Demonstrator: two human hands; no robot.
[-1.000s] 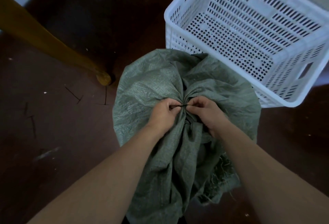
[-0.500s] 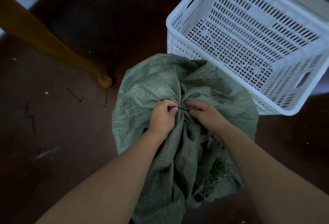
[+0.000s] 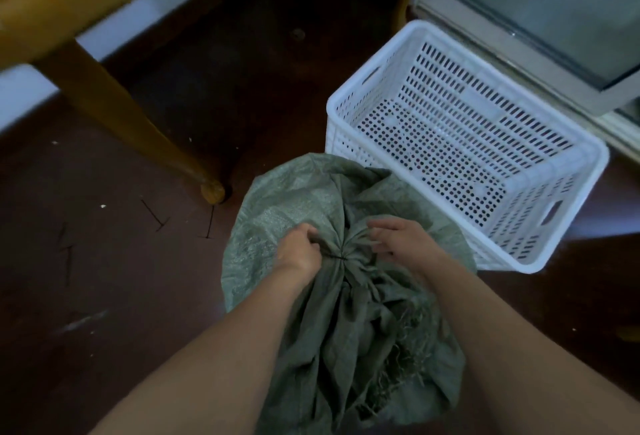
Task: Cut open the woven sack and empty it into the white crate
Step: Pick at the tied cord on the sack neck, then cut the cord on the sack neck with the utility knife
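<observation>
— At the gathered neck of the woven sack, what do your hands have?

— My left hand is clenched on a bunch of the green cloth at nine o'clock of the knot. A thin dark tie runs around the neck there, and my left fingers press right against it. Whether they pinch the tie itself, I cannot tell.

— And the other one?

— My right hand lies at three o'clock of the knot, fingers loosely curled and spread on the folds, grasping nothing firmly that I can see. Its fingertips touch the cloth just beside the tie.

— Is the sack cut?

— No. The neck is bunched tight, pleats fan out from it, and the frayed loose end hangs toward six o'clock between my forearms. The sack stands upright on the dark red floor, full and rounded.

— Where is the crate?

— The white crate sits at two o'clock of the sack, with its near corner touching or just behind the cloth. I see only its perforated bottom inside. Past it, at one o'clock, is a grey framed panel.

— Anything on the other side?

— A yellow wooden table leg slants down at ten o'clock, its foot near the sack but apart from it. Small dark scratches mark the floor at nine o'clock.
</observation>
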